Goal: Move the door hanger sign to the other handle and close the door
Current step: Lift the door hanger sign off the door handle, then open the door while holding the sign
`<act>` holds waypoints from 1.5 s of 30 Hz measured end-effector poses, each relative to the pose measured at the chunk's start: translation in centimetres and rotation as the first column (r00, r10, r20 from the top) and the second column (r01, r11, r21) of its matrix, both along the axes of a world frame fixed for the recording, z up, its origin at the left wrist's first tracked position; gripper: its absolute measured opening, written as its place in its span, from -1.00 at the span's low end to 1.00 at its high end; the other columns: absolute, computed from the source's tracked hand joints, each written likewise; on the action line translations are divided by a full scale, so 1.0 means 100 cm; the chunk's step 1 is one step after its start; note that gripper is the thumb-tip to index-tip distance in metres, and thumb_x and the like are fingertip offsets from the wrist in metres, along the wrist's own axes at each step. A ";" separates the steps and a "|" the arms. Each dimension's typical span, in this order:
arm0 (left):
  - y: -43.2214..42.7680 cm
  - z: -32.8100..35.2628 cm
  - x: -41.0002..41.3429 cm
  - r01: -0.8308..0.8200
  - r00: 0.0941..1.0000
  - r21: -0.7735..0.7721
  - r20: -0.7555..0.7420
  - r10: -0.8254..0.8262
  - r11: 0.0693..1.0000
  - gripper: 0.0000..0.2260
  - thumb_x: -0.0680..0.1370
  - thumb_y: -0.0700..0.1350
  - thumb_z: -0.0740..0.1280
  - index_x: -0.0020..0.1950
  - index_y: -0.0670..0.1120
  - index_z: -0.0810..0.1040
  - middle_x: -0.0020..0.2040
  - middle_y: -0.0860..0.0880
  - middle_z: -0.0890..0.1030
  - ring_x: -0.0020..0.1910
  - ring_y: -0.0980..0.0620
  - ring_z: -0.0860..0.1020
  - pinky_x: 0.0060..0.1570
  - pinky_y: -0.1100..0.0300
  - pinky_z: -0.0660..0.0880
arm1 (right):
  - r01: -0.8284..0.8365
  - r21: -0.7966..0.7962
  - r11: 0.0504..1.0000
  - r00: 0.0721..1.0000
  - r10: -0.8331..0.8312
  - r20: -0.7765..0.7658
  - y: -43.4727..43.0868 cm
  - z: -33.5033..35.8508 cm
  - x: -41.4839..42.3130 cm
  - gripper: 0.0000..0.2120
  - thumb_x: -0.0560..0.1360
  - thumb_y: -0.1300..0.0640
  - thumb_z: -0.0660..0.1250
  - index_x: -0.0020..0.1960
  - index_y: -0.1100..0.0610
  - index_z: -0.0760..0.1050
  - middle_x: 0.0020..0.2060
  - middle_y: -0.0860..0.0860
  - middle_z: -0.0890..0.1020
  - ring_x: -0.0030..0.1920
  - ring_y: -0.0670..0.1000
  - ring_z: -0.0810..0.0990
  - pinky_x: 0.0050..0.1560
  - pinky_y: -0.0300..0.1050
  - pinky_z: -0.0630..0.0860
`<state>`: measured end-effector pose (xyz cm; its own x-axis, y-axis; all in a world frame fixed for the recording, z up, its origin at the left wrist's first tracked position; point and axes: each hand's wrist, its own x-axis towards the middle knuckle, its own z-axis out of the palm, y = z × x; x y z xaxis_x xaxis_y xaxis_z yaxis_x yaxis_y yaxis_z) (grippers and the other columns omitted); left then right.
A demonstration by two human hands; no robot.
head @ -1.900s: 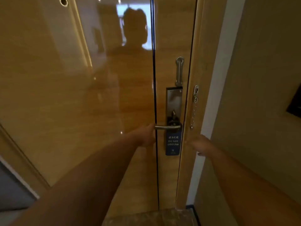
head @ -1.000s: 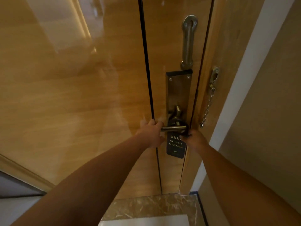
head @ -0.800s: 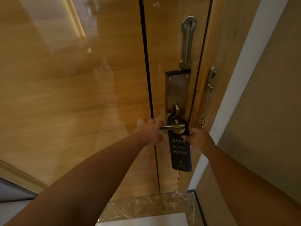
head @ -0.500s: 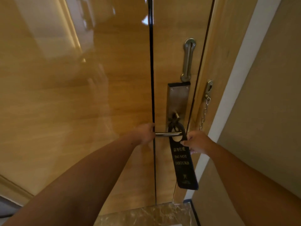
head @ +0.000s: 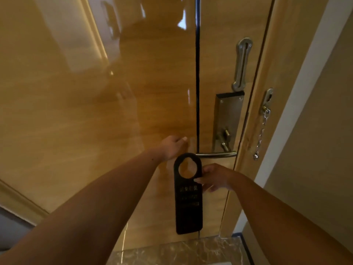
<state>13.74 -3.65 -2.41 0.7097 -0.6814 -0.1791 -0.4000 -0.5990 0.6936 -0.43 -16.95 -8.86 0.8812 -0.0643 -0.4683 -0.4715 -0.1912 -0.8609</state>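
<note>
The black door hanger sign (head: 188,199) with a round hole at its top hangs free in the air, off the handle. My right hand (head: 214,177) pinches its right edge just below the hole. The silver lever handle (head: 216,154) sticks out leftward from a metal lock plate (head: 228,115) on the glossy wooden door (head: 95,121). My left hand (head: 172,147) rests at the free end of the handle, fingers curled; whether it grips the lever is hidden by the sign's top.
A slotted guard plate (head: 241,64) sits on the door above the lock plate. A security chain (head: 260,132) dangles from the door frame (head: 267,92) on the right. A beige wall (head: 315,140) lies further right. Marble floor (head: 181,251) shows below.
The sign was looped on the handle; my right hand has slid it off the lever's end and brought it left and down, toward me. My left hand stays by the handle's tip.
</note>
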 end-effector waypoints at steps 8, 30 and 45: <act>-0.094 -0.041 -0.034 0.283 0.870 0.360 0.295 -0.396 0.889 -0.64 0.54 0.16 0.04 -0.18 -0.01 0.50 -0.20 -0.07 0.58 -0.25 -0.02 0.52 -0.33 0.12 0.36 | 0.264 -0.042 0.964 0.961 -0.266 -0.076 -0.095 -0.001 -0.087 -0.58 0.45 0.12 0.40 0.25 0.23 0.44 0.10 0.23 0.62 -0.22 0.00 0.65 -0.21 -0.23 0.58; -0.123 -0.124 -0.063 -0.170 0.967 -0.337 -0.238 0.091 0.926 -0.31 0.25 0.55 0.00 -0.25 -0.03 0.54 -0.36 -0.09 0.54 -0.35 -0.09 0.51 -0.26 0.00 0.43 | 0.235 -0.120 0.964 0.954 -0.253 -0.159 -0.173 -0.028 -0.121 -0.83 0.38 0.05 0.47 -0.08 0.05 0.55 -0.17 0.01 0.69 -0.26 -0.02 0.71 -0.33 -0.27 0.58; -0.038 -0.111 -0.175 -0.116 0.981 -0.238 -0.181 0.074 0.964 -0.53 0.52 0.24 0.05 -0.42 -0.03 0.42 -0.43 -0.07 0.45 -0.40 -0.02 0.45 -0.21 0.05 0.37 | 0.116 -0.169 0.979 0.987 -0.133 -0.091 -0.147 0.003 -0.151 -0.72 0.37 0.13 0.46 0.04 0.20 0.56 0.06 0.28 0.63 -0.05 0.09 0.65 0.16 0.05 0.52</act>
<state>-3.81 -7.47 -13.55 0.7470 -0.6504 -0.1378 -0.2134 -0.4308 0.8768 -15.52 -31.66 -8.61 0.8100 -0.2529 -0.5291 -0.5836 -0.2592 -0.7695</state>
